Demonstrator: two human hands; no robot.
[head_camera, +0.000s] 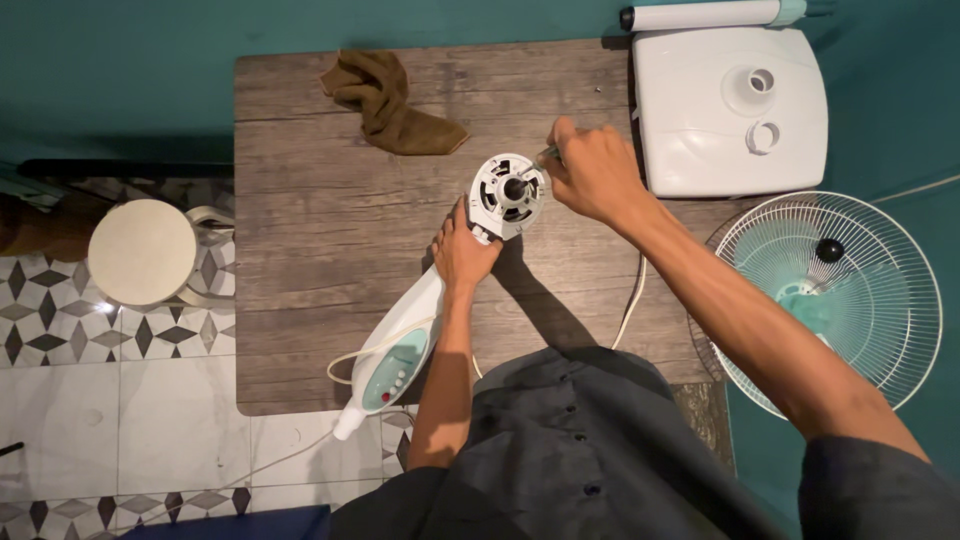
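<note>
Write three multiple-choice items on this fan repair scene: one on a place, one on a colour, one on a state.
1. Where does the brown cloth lie?
A. at the far side of the wooden table
B. on the round stool
C. on the fan grille

2. What colour is the fan base?
A. black
B. white
C. red

3. How is the fan motor housing handled?
A. it lies untouched
B. only one hand is on it
C. the left hand steadies it from below while the right hand works at its rim

Answers:
1 A, the cloth sits near the table's far edge.
2 B, the base beside the table is white.
3 C, both hands meet the housing.
</note>
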